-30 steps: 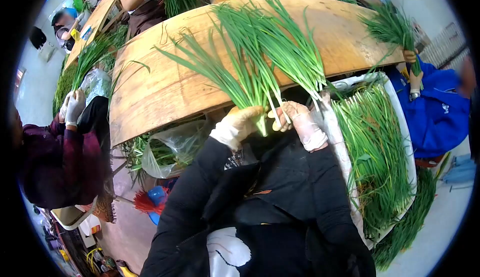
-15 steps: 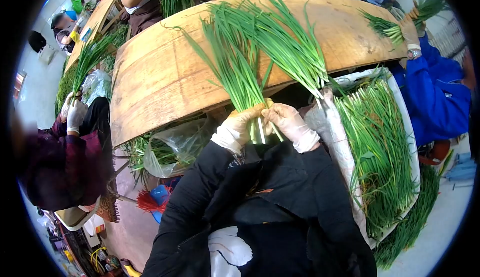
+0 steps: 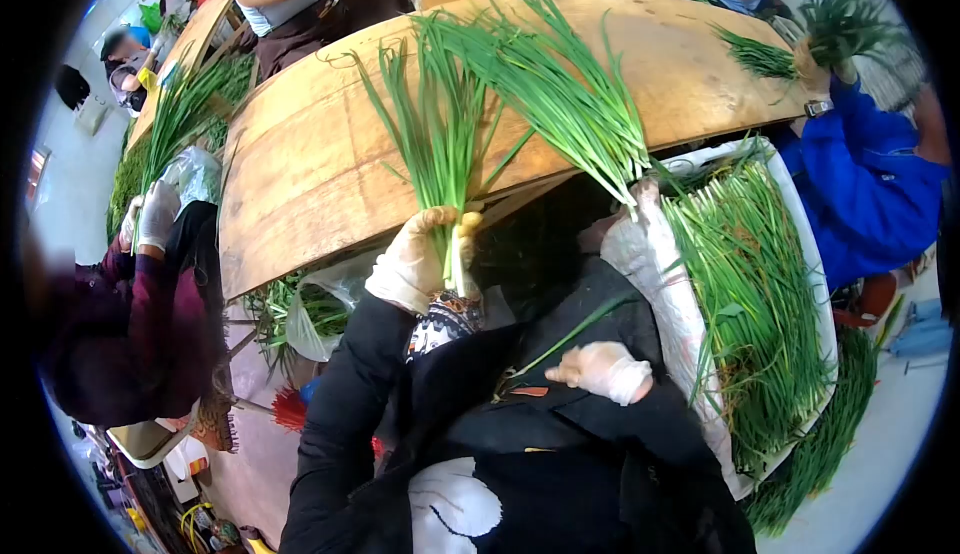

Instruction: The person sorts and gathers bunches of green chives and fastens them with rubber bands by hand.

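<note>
My left hand, in a whitish glove, is closed around the pale stems of a bunch of green chives. The leaves fan out over the table edge, and the white stem ends stick out below the fist. Over my dark lap is my gloved right hand, its fingers loosely apart and pointing left. A single chive stalk lies slanted across the dark cloth just above these fingers. Another bunch of chives rests on the table to the right, stems toward me.
The curved wooden table spans the front. At my right stands a white-lined crate full of chives. A co-worker in blue holds chives at right; another person in maroon does so at left. A plastic bag hangs under the table.
My right hand has left the bunch and moved down over my lap, where a loose stalk now shows. My left hand has shifted left with the bunch.
</note>
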`<action>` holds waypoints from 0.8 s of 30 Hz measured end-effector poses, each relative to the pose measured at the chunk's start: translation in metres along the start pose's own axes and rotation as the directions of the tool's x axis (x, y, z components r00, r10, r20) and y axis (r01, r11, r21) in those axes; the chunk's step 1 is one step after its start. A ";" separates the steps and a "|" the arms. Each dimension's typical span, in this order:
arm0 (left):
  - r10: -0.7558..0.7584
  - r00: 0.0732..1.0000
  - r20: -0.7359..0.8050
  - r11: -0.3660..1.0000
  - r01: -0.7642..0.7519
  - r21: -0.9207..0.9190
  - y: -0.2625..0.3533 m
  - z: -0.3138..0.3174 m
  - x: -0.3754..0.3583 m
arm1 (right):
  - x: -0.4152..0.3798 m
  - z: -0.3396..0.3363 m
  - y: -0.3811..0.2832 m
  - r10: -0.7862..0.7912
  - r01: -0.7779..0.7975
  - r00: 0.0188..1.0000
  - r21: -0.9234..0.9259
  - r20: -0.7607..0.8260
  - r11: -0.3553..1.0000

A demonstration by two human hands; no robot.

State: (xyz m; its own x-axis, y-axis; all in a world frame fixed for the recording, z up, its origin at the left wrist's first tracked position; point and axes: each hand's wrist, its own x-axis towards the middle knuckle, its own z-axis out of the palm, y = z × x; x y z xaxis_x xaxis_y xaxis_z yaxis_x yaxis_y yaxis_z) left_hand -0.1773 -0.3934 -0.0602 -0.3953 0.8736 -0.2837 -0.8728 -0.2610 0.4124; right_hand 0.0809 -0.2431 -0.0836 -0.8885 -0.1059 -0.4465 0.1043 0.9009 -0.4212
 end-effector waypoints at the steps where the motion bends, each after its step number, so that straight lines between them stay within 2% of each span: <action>1: -0.021 0.997 -0.070 1.000 0.020 -0.018 0.001 0.009 -0.002 | 0.000 -0.009 0.000 0.073 -0.084 0.954 -0.023 -0.291 0.996; 2: -0.057 0.994 -0.098 0.998 0.056 -0.008 0.002 0.017 -0.003 | 0.005 -0.040 -0.006 0.020 -0.126 0.715 -0.101 -0.699 0.987; 3: -0.093 0.988 -0.127 0.996 0.094 0.003 0.003 0.022 -0.003 | 0.004 -0.074 -0.012 0.168 -0.279 0.611 -0.013 -0.774 0.960; 4: -0.131 0.987 -0.097 0.991 0.131 -0.006 0.002 0.022 -0.001 | 0.010 -0.103 -0.011 0.008 -0.401 0.438 -0.187 -0.899 0.897; 5: -0.164 0.984 -0.066 0.987 0.163 -0.011 0.003 0.022 -0.001 | 0.017 -0.125 -0.006 -0.082 -0.522 0.406 -0.304 -0.910 0.797; 6: -0.141 0.985 -0.096 0.986 0.149 0.077 0.003 0.029 -0.003 | 0.025 -0.148 -0.012 0.155 -0.550 0.516 -0.187 -0.842 0.814; 7: -0.085 0.994 -0.075 0.981 0.097 0.166 0.005 0.037 -0.009 | 0.043 -0.151 0.002 0.077 -0.575 0.491 -0.257 -0.867 0.777; 9: 0.013 0.998 0.060 0.987 -0.023 0.159 0.021 0.067 -0.031 | 0.078 -0.144 0.045 0.016 -0.541 0.553 -0.345 -0.833 0.767; 10: 0.127 0.984 0.126 0.987 -0.138 0.086 0.028 0.075 -0.038 | 0.081 -0.160 0.054 0.093 -0.530 0.575 -0.283 -0.813 0.799; 11: 0.211 0.909 0.360 0.976 -0.174 -0.133 0.042 0.088 -0.046 | 0.085 -0.175 0.061 0.163 -0.514 0.600 -0.221 -0.783 0.829; 12: 0.238 0.906 0.351 0.963 -0.173 -0.206 0.044 0.095 -0.049 | 0.085 -0.182 0.067 -0.012 -0.421 0.370 -0.179 -0.929 0.889; 13: 0.262 0.902 0.342 0.946 -0.170 -0.277 0.042 0.099 -0.048 | 0.064 -0.208 0.034 0.380 0.012 0.496 0.444 -0.780 0.896; 14: 0.252 0.894 0.369 0.956 -0.171 -0.239 0.040 0.090 -0.039 | 0.055 -0.219 0.026 0.384 0.214 0.592 0.597 -0.709 0.773; 15: 0.241 0.885 0.398 0.964 -0.172 -0.201 0.034 0.077 -0.027 | 0.051 -0.223 0.023 0.351 0.378 0.682 0.720 -0.642 0.582; 16: 0.203 0.926 0.319 0.972 -0.151 -0.179 0.022 0.070 -0.021 | 0.053 -0.219 0.016 0.300 0.522 0.738 0.793 -0.604 0.314; 17: 0.172 0.962 0.210 0.981 -0.149 -0.122 0.010 0.067 -0.019 | 0.060 -0.208 0.012 0.259 0.510 0.811 0.851 -0.525 0.126; 18: 0.092 0.986 0.140 0.990 -0.075 -0.123 -0.001 0.059 -0.013 | 0.063 -0.191 0.003 0.231 0.517 0.830 0.856 -0.507 0.020; 19: 0.010 0.998 0.068 0.992 -0.002 -0.129 -0.011 0.049 -0.007 | 0.064 -0.176 -0.011 0.170 0.452 0.884 0.889 -0.436 -0.071; 20: -0.014 0.999 0.035 0.993 0.018 -0.114 -0.022 0.035 -0.001 | 0.072 -0.152 -0.008 0.130 0.378 0.922 0.920 -0.364 -0.104; 21: -0.034 0.999 -0.001 0.994 0.034 -0.102 -0.031 0.026 0.001 | 0.080 -0.130 -0.006 0.063 0.333 0.942 0.940 -0.330 -0.068; 22: -0.010 1.000 0.008 0.999 0.010 -0.042 -0.034 0.027 -0.002 | 0.087 -0.109 -0.012 0.085 0.306 0.950 0.950 -0.300 -0.058; 23: -0.025 1.000 0.004 1.000 0.025 -0.005 -0.036 0.021 -0.002 | 0.080 -0.107 -0.024 0.065 0.211 0.976 0.974 -0.206 -0.076; 24: -0.043 0.999 -0.023 0.999 0.043 0.014 -0.036 0.017 -0.004 | 0.080 -0.096 -0.024 0.027 0.230 0.973 0.965 -0.229 -0.121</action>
State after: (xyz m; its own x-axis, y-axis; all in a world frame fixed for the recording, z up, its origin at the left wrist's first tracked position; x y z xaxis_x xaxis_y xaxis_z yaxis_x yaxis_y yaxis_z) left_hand -0.1396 -0.3808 -0.0592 -0.3638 0.8745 -0.3209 -0.8850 -0.2169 0.4120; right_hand -0.0361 -0.2325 -0.0333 -0.9640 0.0177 -0.2653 0.2141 -0.5401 -0.8139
